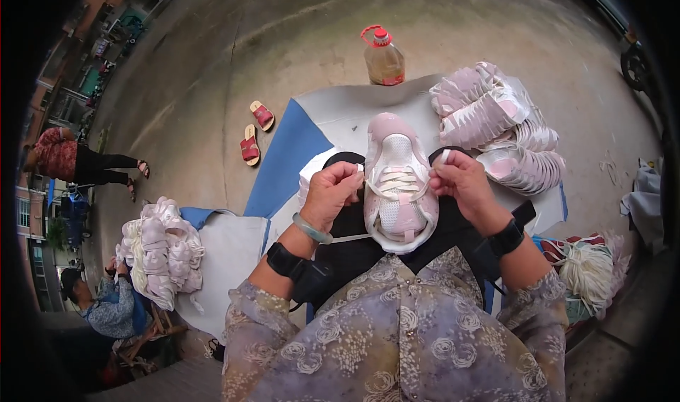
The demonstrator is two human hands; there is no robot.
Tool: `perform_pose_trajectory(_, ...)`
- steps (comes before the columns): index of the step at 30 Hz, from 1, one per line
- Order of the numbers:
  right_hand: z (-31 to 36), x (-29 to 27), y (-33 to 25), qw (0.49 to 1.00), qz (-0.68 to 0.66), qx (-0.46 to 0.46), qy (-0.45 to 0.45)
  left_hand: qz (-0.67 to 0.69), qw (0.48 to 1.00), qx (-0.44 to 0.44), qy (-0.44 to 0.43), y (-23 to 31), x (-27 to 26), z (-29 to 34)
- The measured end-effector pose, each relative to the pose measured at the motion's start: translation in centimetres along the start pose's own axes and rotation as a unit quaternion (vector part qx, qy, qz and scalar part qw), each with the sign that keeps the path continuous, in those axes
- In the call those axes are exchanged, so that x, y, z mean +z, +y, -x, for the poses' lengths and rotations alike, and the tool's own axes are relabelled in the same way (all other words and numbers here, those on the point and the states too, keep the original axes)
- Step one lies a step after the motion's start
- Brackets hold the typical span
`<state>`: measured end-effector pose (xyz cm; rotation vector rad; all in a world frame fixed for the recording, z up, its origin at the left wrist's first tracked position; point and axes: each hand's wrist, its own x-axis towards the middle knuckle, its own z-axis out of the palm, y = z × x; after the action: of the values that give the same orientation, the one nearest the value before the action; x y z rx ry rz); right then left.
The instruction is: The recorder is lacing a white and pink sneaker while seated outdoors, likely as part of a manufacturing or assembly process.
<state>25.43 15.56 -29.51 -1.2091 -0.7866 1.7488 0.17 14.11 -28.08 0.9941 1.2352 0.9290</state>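
Observation:
A pink and white sneaker (pixel 398 136) rests on my lap with its toe pointing away from me. White shoelace (pixel 397 181) crosses over its tongue through the lower eyelets. My left hand (pixel 331 195) is closed at the shoe's left side, thumb and fingers pinching a lace end. On the right side, my right hand (pixel 464 188) is raised and pinches the other white lace end between thumb and forefinger. Both hands are beside the sneaker, apart from each other.
Stacked pink-white shoe uppers (pixel 496 119) lie at right; another bundle (pixel 163 250) is at left. White lace hanks (pixel 588 267) sit near my right elbow. Beyond are an oil bottle (pixel 384 62) and red slippers (pixel 250 145). Two people, one standing (pixel 78 157), one seated (pixel 113 310), are at left.

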Motion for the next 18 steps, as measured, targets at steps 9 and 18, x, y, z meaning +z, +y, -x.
perform_pose_trajectory(9, 4.0, 0.1, 3.4, 0.989, 0.076, -0.125, -0.012, 0.123, 0.991, -0.049, -0.024, -3.3, 0.6, 2.5)
perform_pose_trajectory(18, 3.4, 0.5, 3.8, 0.972, 0.145, -0.187, 0.014, 0.107, 0.991, -0.056, -0.051, -2.9, 0.8, 2.5)
